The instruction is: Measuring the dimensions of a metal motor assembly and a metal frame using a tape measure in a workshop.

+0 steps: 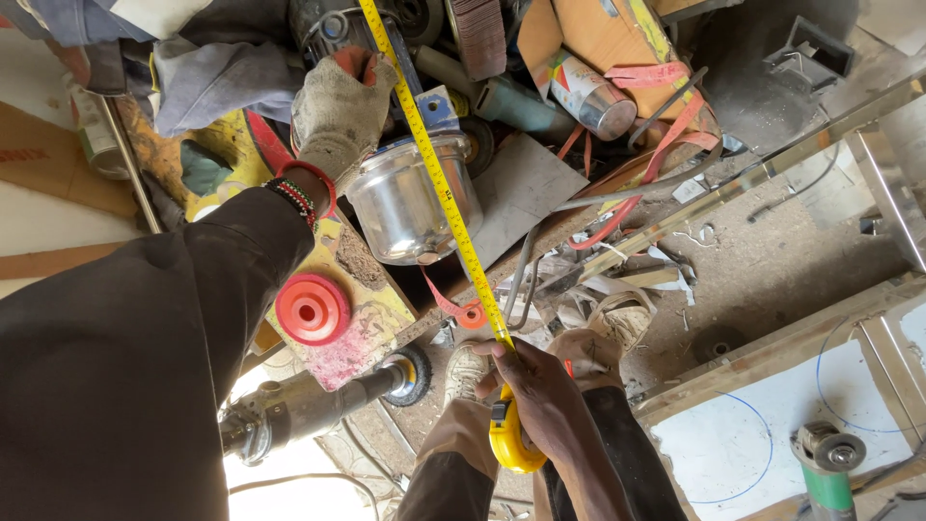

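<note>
The gloved left hand [340,106] is pinning the tape [439,183] over a metal pot [410,207]; the right hand [540,400], grip closed, is holding the yellow tape case [511,446].

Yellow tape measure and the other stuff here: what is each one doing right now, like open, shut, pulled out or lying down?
Yellow tape measure: blade pulled out long, stretched up across the clutter.
Bare right hand: gripping the tape case.
Gloved left hand: resting at the far end of the blade; grip hidden.
Shiny metal pot: tipped on its side.
Red plastic disc: lying flat on the yellow board.
Angle grinder with wire brush: lying down; running or not, cannot tell.
</note>
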